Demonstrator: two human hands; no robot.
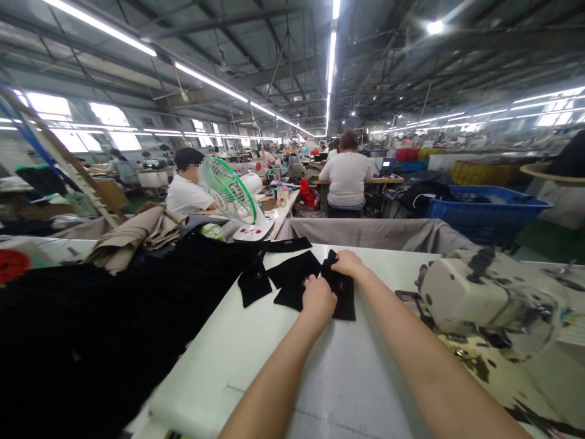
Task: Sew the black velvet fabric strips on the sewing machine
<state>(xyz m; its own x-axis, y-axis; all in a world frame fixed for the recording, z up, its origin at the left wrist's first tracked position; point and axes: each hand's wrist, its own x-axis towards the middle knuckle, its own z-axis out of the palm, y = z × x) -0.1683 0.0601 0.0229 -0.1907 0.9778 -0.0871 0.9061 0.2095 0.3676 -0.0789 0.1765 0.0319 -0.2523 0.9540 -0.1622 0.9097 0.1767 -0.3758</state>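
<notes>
Several small black fabric pieces lie on the pale sewing table. My right hand (347, 263) pinches the top edge of the rightmost black fabric piece (345, 308). Just to the left and nearer to me, my left hand (320, 300) has its fingers curled onto the black fabric, at the side of that same piece; its fingertips are partly hidden. Beside my left hand lies another black piece (295, 269), with a smaller one (254, 286) farther left. A narrow black strip (289, 245) rests behind them.
At right stands a cream sewing machine (489, 299). A large heap of black cloth (100, 329) covers the left side, with folded beige cloth (141, 235) on it. Beyond the table are a green fan (231, 189), a grey cloth-lined bin (375, 233), a blue crate (487, 213) and seated co-workers.
</notes>
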